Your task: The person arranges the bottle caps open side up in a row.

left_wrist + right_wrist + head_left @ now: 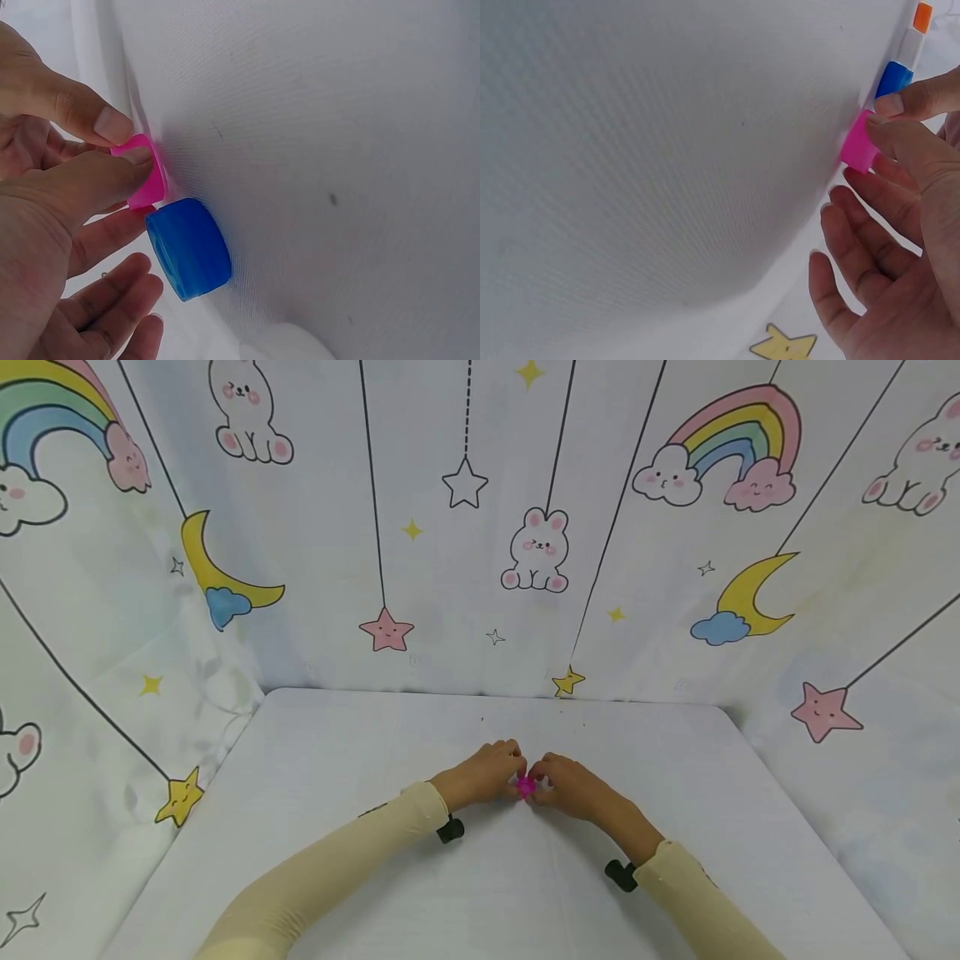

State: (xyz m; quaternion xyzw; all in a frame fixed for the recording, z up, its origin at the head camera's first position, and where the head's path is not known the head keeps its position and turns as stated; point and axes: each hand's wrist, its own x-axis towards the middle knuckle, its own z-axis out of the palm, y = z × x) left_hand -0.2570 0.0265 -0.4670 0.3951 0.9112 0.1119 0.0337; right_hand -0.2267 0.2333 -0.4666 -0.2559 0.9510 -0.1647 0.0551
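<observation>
Both hands meet over a pink bottle cap near the middle of the table. My left hand pinches it between thumb and finger, its other fingers loosely bent in the left wrist view. From the other side my right hand pinches the same cap with thumb and index finger, the remaining fingers spread in the right wrist view. Close beside the pink cap stands a blue bottle cap. A white piece and an orange piece continue the row; the head view hides these behind the left hand.
A white cloth covers the table, with a few small dark specks on it. White curtains printed with rabbits, stars, moons and rainbows stand behind and along both sides. Small black devices are worn at the wrists.
</observation>
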